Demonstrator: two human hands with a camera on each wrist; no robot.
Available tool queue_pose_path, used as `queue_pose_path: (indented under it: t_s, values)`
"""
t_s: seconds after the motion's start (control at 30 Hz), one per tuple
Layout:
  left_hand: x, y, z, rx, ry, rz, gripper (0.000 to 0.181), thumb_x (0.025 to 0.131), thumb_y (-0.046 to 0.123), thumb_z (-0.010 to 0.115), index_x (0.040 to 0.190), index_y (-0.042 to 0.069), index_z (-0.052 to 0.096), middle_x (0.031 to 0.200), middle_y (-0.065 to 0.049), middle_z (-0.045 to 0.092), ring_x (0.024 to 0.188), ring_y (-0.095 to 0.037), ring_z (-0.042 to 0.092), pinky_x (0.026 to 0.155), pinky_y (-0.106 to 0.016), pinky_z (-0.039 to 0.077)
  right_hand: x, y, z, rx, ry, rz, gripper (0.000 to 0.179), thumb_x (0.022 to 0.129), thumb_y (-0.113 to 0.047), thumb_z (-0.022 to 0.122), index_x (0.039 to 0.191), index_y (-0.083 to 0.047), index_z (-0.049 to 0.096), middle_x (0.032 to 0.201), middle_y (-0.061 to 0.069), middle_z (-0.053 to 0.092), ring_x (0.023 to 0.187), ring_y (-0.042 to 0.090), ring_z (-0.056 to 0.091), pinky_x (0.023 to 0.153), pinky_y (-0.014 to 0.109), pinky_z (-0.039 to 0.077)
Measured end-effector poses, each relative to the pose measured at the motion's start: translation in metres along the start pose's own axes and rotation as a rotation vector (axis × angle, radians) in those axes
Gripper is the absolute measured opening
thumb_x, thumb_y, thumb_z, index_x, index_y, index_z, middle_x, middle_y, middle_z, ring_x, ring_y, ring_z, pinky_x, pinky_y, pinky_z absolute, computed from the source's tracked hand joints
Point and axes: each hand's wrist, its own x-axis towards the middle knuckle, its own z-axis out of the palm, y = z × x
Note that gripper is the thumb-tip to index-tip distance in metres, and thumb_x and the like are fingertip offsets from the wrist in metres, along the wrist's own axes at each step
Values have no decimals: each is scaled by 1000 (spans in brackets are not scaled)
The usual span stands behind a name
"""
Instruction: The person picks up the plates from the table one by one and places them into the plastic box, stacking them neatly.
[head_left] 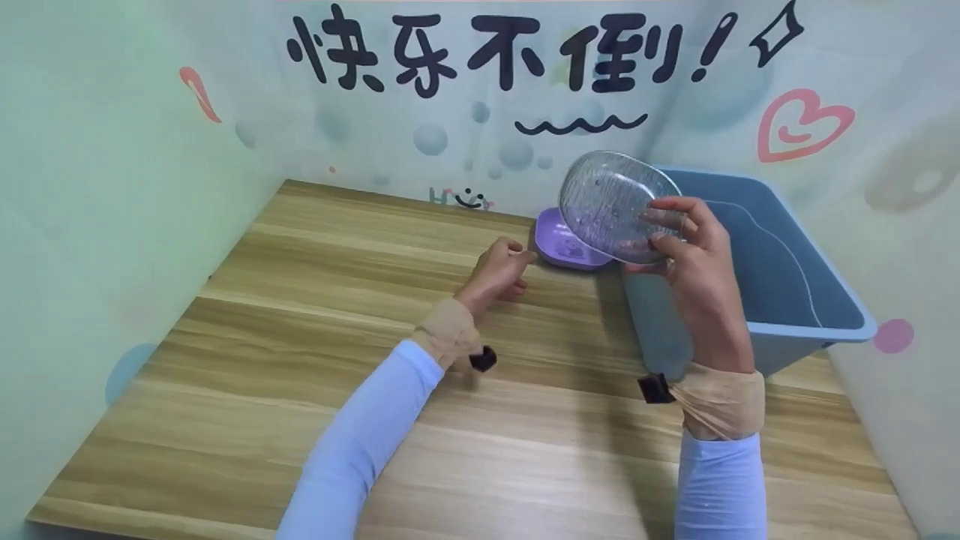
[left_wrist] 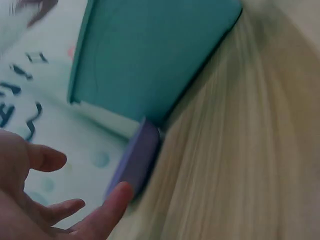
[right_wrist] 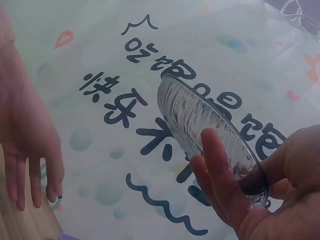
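Note:
Clear ribbed glass bowl (head_left: 604, 199) is held up, tilted on edge, by my right hand (head_left: 703, 262) near the bin's left rim. In the right wrist view, fingers lie along the outside of the glass bowl (right_wrist: 192, 117) and the thumb is inside its rim. Behind and below it, a shallow purple dish (head_left: 553, 234) lies on the table, partly covered by the glass. My left hand (head_left: 496, 271) is low over the table just left of that dish, its fingers loosely bent around nothing. Seen from the left wrist, a fingertip overlaps the purple dish (left_wrist: 137, 157).
A deep blue bin (head_left: 660, 322) stands at the table's right, with a thin pale cord (head_left: 780, 247) along its inside. The wood-grain table (head_left: 315, 337) extends left and toward me. Behind it is a printed backdrop (head_left: 375, 150) with black lettering.

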Motion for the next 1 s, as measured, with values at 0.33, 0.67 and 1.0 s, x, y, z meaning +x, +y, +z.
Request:
queue_pose_path:
  t_s: [0.33, 0.67, 1.0]
  values:
    - [75, -11, 30, 255, 191, -127, 34, 96, 46, 65, 93, 12, 64, 70, -5, 75, 58, -17, 75, 63, -26, 60, -2, -2, -30, 54, 66, -25, 33, 103, 5, 42, 129, -10, 55, 128, 15, 54, 92, 24, 72, 72, 32, 66]
    - [88, -5, 37, 289, 246, -73, 14, 91, 19, 67, 94, 6, 71, 74, -8, 78, 53, -15, 73, 56, -20, 57, -2, -2, -61, 110, 174, 3, 31, 105, 1, 46, 133, -11, 54, 124, 13, 57, 93, 24, 75, 77, 31, 66]
    - [83, -4, 34, 210, 210, -116, 30, 92, 6, 55, 120, 1, 63, 114, -16, 76, 61, -20, 77, 60, -23, 62, -3, 5, -90, -2, 328, 103, 25, 109, -13, 44, 130, -17, 56, 121, 3, 52, 90, 18, 73, 78, 25, 64]
